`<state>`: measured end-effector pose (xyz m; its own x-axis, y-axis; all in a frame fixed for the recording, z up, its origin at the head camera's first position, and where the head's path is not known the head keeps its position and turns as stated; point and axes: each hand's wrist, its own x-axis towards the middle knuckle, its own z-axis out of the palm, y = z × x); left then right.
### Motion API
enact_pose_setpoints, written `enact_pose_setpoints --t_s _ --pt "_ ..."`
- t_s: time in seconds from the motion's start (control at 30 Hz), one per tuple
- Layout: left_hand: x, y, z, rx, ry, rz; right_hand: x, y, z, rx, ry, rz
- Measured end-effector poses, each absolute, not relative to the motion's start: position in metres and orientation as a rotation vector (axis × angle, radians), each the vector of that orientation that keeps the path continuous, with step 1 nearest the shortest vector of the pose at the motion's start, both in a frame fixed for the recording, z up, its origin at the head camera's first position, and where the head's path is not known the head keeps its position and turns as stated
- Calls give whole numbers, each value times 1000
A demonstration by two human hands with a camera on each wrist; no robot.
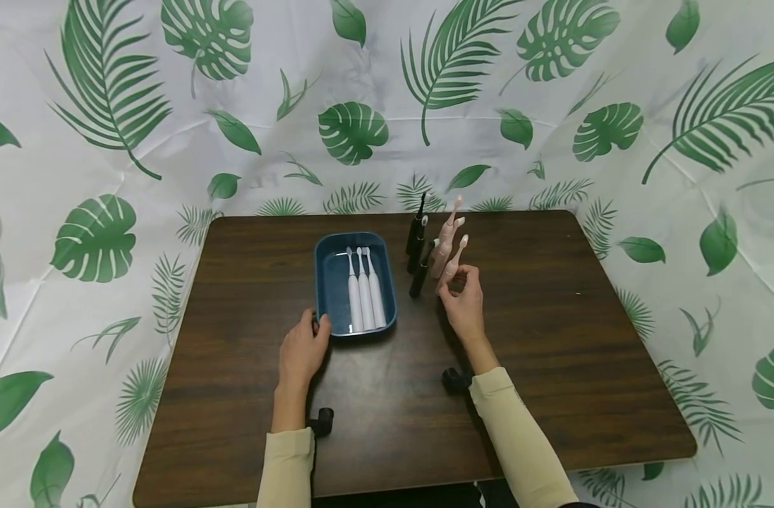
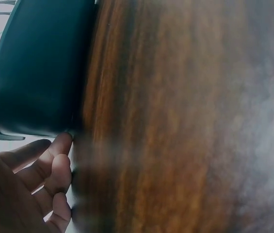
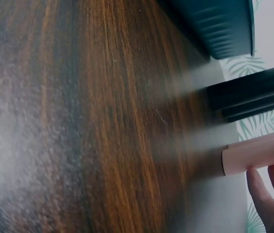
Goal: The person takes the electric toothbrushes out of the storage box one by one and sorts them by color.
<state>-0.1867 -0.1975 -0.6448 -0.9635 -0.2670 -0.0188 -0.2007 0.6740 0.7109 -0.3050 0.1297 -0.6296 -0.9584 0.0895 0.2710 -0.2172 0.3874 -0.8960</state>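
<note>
My right hand (image 1: 466, 303) pinches the handle of a pink electric toothbrush (image 1: 451, 271), which stands upright on the table. In the right wrist view, thumb and fingertips are on both sides of its pink handle (image 3: 248, 158). Just behind it stand two more pink electric toothbrushes (image 1: 442, 254). Three black electric toothbrushes (image 1: 418, 279) stand upright in a row to their left. My left hand (image 1: 303, 353) holds the near left corner of a blue tray (image 1: 334, 300), thumb at the rim and fingers bent against the wall. Three white electric toothbrushes (image 1: 364, 300) lie side by side in the tray.
The dark wooden table (image 1: 247, 282) carries everything. A white backdrop (image 1: 272, 155) with green leaves rises behind its back edge. Black wrist cameras (image 1: 323, 422) sit on both wrists, close over the tabletop. The black toothbrushes stand between the tray and the pink ones.
</note>
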Motion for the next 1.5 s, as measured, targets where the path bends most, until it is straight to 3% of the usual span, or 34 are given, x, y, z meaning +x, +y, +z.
enact_pose_setpoints --t_s 0.43,0.83,1.27,1.5 --pt "-185 -195 -642 438 -2757 -1190 -300 142 -627 125 -2457 1522" --pt "-183 -194 -640 448 -2768 -1208 -271 147 -611 81 -2449 1504" --pt "-182 -190 -635 442 -2764 -1203 -250 110 -592 364 -2385 1571" --pt "-188 -194 -653 375 -2704 -1165 -243 78 -582 461 -2422 1562"
